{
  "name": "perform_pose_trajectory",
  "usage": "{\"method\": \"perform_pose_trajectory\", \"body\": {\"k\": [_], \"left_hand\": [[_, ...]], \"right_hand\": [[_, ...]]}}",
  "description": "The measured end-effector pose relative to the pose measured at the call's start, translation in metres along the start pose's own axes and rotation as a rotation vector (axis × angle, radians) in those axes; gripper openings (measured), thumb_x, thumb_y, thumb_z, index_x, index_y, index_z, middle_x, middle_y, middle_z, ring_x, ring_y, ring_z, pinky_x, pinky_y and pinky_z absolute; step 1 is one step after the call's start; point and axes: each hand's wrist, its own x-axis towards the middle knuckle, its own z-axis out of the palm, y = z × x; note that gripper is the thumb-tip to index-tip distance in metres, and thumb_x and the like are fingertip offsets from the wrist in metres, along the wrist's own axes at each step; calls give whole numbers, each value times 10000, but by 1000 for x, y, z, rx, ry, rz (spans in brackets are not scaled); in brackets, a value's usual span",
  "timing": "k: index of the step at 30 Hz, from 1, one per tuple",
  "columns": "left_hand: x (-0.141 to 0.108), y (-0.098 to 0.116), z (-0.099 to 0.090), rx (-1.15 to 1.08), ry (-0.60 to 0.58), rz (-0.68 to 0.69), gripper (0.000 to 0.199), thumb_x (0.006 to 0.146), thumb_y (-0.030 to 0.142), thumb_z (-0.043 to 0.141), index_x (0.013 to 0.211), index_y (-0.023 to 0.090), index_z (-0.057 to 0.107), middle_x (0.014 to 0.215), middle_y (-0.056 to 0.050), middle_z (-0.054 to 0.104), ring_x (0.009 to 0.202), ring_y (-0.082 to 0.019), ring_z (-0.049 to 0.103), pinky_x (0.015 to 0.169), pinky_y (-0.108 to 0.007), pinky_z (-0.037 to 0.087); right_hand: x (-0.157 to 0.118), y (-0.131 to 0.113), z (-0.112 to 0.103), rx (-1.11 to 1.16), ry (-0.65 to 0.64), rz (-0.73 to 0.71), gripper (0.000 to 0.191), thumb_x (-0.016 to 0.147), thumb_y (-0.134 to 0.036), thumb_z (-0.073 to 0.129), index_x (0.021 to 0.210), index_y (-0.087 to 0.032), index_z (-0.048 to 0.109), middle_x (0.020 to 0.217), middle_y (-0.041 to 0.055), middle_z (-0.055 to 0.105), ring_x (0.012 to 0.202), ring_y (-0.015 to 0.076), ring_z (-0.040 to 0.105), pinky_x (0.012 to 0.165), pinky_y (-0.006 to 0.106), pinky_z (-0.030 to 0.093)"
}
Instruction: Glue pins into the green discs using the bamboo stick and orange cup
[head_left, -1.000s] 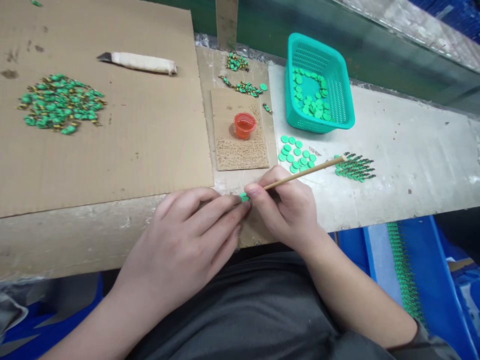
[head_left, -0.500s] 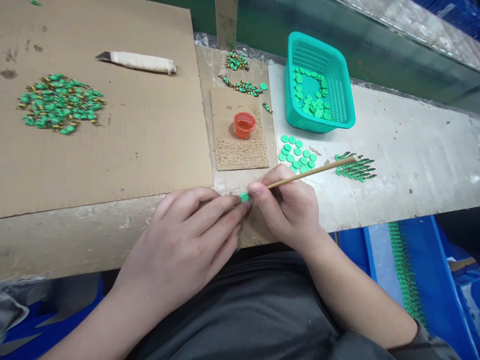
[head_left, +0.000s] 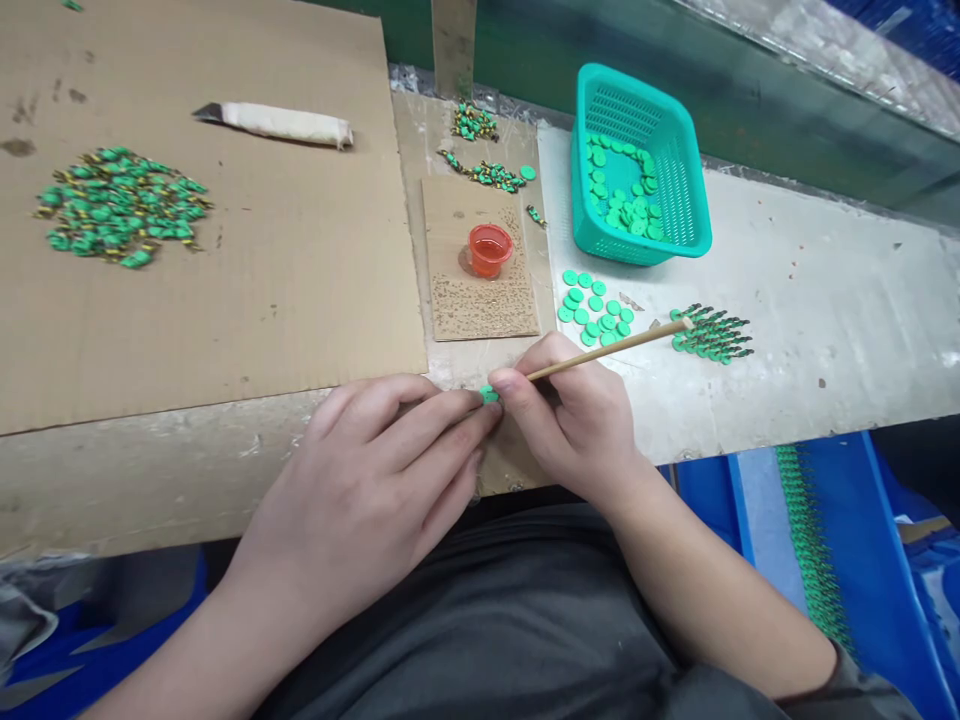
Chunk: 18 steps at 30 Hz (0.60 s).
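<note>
Your left hand (head_left: 382,465) pinches a round green disc (head_left: 489,395), your right hand (head_left: 581,420) a wooden stick (head_left: 615,348) (scuffed worktop (head_left: 817,300), blue tray (head_left: 862,540) below).

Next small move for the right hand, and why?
Probably a light touch of the wooden stick to the green disc: the left hand steadies the disc, and the right hand grips the stick, its line pointing toward that disc. The working tip is hidden, so contact can't be confirmed.

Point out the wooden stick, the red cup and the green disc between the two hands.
Wooden stick (head_left: 609,351): head view, mid-shaft.
Red cup (head_left: 489,266): head view, its near outer wall.
Green disc (head_left: 488,394): head view, the exposed upper face.
</note>
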Motion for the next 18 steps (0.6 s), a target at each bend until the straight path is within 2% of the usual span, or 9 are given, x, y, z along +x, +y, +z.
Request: {"method": "perform_pose_trajectory", "body": {"k": [4, 8, 10, 16, 18], "left_hand": [[1, -1, -2, 13, 3, 17, 360, 1207, 198, 662, 1547, 227, 775, 1376, -52, 907, 1220, -341, 770, 1006, -573, 576], [2, -1, -2, 32, 20, 28, 350, 1203, 188, 663, 1533, 212, 777, 1342, -66, 907, 1192, -329, 775, 1010, -553, 587], [2, 0, -2, 31, 24, 20, 347, 1197, 180, 668, 1521, 226, 784, 1342, -63, 907, 1184, -322, 780, 1017, -546, 590], [2, 0, -2, 32, 39, 20, 332, 1202, 188, 678, 1509, 250, 787, 1345, -51, 909, 1192, -308, 786, 1034, -522, 593], [3, 0, -2, 39, 43, 25, 321, 1204, 187, 680, 1502, 242, 787, 1349, -54, 910, 1195, -304, 784, 1033, -516, 590]], "right_hand": [[-1, -1, 0, 14, 23, 53, 317, 1240, -260, 723, 931, -276, 656, 882, -30, 762, 770, 154, 747, 749, 317, 622], [-6, -2, 0, 119, 197, 113, 264, 1252, -308, 725, 990, -275, 708, 885, -31, 761, 723, 135, 736, 674, 296, 608], [-9, -1, -2, 172, 231, 144, 226, 1268, -312, 701, 1050, -274, 746, 918, -29, 781, 731, 132, 750, 690, 297, 622], [-14, -3, -12, 169, 71, 166, 133, 1248, -260, 699, 1183, -265, 815, 1083, 25, 889, 1011, 202, 887, 949, 382, 724], [-14, -4, -13, 167, 61, 189, 119, 1234, -246, 701, 1176, -263, 804, 1085, 25, 886, 1011, 203, 896, 945, 375, 728]]}}
